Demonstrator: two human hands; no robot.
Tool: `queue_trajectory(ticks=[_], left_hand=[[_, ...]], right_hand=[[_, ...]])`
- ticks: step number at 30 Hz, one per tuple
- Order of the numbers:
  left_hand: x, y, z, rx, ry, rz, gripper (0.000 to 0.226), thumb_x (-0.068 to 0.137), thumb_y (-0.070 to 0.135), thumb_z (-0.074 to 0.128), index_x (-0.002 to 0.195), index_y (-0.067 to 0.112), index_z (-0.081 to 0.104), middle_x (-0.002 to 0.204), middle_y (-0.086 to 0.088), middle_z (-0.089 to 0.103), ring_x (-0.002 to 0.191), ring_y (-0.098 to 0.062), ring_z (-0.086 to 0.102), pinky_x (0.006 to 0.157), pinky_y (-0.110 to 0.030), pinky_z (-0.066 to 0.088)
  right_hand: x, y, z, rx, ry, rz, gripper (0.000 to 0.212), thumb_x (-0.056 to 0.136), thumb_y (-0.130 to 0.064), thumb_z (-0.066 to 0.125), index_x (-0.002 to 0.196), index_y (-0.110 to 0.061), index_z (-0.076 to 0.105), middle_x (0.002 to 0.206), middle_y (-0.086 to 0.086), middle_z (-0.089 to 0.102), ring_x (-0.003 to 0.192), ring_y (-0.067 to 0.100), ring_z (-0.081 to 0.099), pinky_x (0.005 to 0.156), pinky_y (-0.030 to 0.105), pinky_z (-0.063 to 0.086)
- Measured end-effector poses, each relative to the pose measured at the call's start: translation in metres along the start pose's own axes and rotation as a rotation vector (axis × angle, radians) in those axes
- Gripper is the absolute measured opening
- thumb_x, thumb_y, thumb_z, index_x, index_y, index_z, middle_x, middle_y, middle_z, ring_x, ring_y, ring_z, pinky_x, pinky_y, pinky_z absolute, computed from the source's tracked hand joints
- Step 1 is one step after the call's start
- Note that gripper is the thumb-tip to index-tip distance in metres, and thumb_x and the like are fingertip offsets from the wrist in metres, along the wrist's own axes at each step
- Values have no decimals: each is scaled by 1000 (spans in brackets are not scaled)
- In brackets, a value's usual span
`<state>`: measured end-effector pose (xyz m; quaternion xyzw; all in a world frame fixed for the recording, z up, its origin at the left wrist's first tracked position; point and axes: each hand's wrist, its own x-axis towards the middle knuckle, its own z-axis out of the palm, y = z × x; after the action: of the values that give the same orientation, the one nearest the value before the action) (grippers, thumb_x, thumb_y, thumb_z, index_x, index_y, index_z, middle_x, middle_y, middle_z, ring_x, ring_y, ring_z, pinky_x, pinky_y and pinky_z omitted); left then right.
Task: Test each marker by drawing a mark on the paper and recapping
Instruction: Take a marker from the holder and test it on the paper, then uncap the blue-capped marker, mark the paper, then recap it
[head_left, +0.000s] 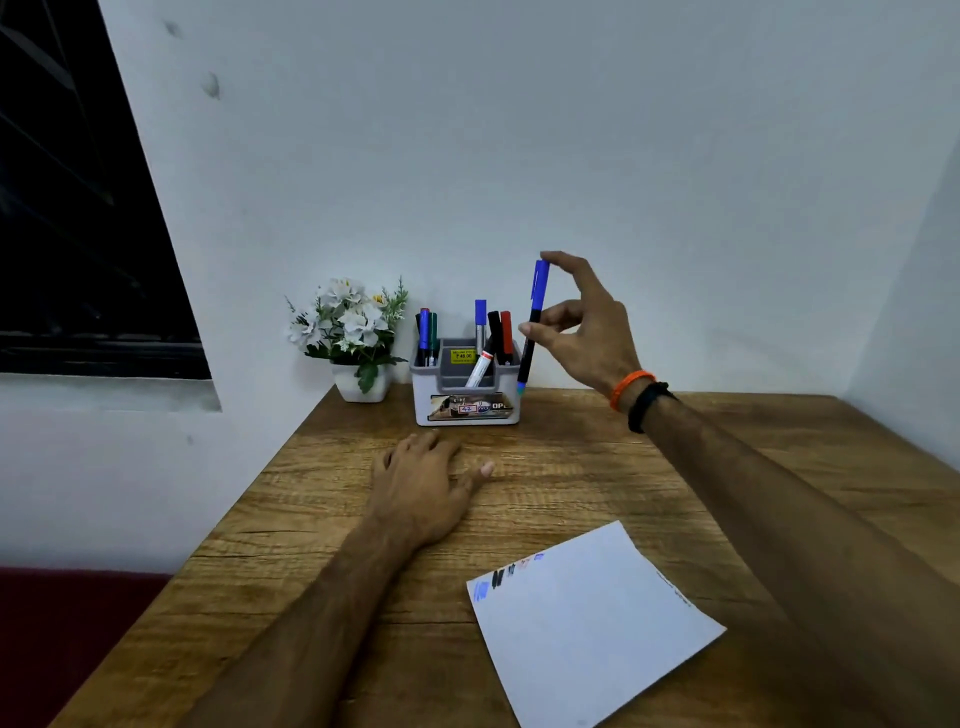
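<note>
Head view: right hand (582, 322) fingers pinch blue-capped marker (533, 322); organizer (467, 400) sticker "49.00".

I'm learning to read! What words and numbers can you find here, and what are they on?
"49.00": yellow price sticker inside the pen holder; its smaller print is blurred.
"42" and "OP", cut off: picture sticker on the holder's front.
Marker labels: too small to read.

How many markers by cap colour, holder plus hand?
Blue: 3, one held in the right hand as the blue-capped marker, two in the holder at and
Black: 1
Red: 1
Green: 1
White-bodied, cap hidden: 1
Total: 7
</note>
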<state>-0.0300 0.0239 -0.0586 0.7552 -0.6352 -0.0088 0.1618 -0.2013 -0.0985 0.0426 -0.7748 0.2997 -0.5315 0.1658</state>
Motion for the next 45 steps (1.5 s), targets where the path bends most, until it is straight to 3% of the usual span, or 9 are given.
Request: queue_trajectory(ticks=[3,7,15,22,28,33,35,38,45], left_hand=[[0,-1,2,3,9,1,68,90,71,28,142,30,41,155,-1,33,143,-21,26,115,-47,17],[2,-2,4,-1,6,-7,67,90,71,29,142,30,41,155,0,32,143,-20,26,115,-47,17],[2,-3,4,9,9,4,68,89,71,26,142,30,40,155,1,32,143,-19,26,115,-46,17],[1,-2,2,16,5,5,68,90,71,26,142,29,40,155,1,33,142,-19,26,115,-46,16],[1,-1,1,16,-2,3,68,90,71,27,142,29,40,155,0,33,143,-20,26,115,-46,16],[0,0,0,15,-1,-2,67,90,70,28,141,29,41,154,0,33,142,-19,26,115,-46,16],[0,0,-1,14,-8,-4,67,90,70,28,142,29,41,154,0,33,142,-19,26,115,-46,16],[2,-1,-4,-5,-36,-6,67,90,70,31,141,28,41,153,0,35,142,-20,27,115,-47,17],[10,-31,-9,18,-14,-135,72,89,70,30,144,24,39,157,-4,29,144,-23,25,115,-50,16]], right_hand=[[16,7,6,-18,48,-23,76,77,-15,82,141,-27,44,70,-5,71,73,5,71,78,1,45],[30,15,16,-38,92,-58,78,76,-18,83,143,-25,42,72,-7,70,71,6,70,86,20,54],[22,27,34,-136,3,-35,77,75,-22,82,139,-36,42,77,-5,74,75,9,71,85,39,58],[12,31,35,-200,-40,-9,75,75,-23,83,139,-33,44,80,-3,75,75,13,71,83,34,57],[8,36,30,-260,-82,20,42,78,-27,80,116,-28,62,92,-8,71,76,9,67,78,39,59],[6,34,30,-231,-3,-47,54,77,-20,78,128,-27,60,112,0,65,80,12,62,78,27,54],[5,28,34,-214,45,-78,53,77,-18,77,127,-23,60,110,0,64,76,11,59,75,24,51],[5,15,43,-182,64,-117,35,80,-14,74,113,-17,66,97,-2,67,70,13,59,75,30,55],[12,-4,75,-171,-88,-56,23,85,-14,69,108,-15,68,87,-5,68,69,7,61,76,26,58]])
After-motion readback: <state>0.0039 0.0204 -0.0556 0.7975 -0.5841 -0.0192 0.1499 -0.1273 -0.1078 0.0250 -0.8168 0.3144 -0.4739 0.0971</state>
